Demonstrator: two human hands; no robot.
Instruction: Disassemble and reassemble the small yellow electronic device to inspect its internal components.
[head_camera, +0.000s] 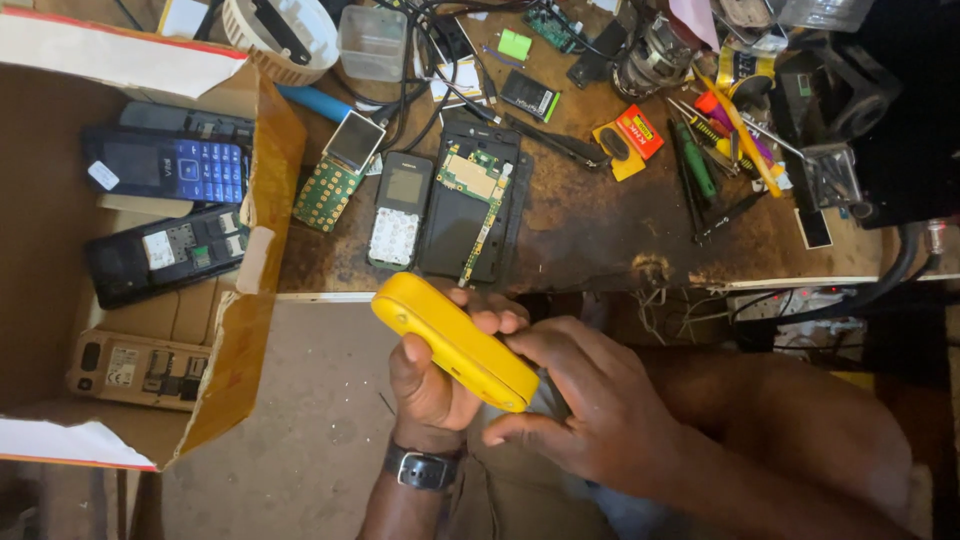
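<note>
Nearest the camera, left hand (432, 385), wristwatch (422, 468) on the wrist, is closed around a yellow phone shell (455, 340), fingers wrapped over its far edge. Right hand (585, 400) is curled against the shell's lower right end, fingertips on it, so both hands grip it. The shell sits below the workbench edge, over the lap, tilted with its upper end to the left. It looks like a smooth, glossy, rounded yellow plastic casing, back side up, no screen or keys showing, small notch near the upper left end. To the left, an open cardboard box (245, 330) with flaps folded out holds phones: a beige phone back (135, 368) with the battery bay open nearest, a black phone (165, 255) with its back off above that, then a blue keypad phone (165, 165), and a dark grey phone (190, 122) at the far end. On the workbench (600, 235) just beyond the hands: a black phone frame (470, 205) with a green circuit board in it, a bar phone with white keypad (397, 210) beside it, and a bare board with small screen (338, 170) further left. Farther back, a clear plastic tub (372, 42), contents cannot tell, and a white round housing (280, 35). Far right, screwdrivers (700, 160) and tangled cables (420, 60).
</note>
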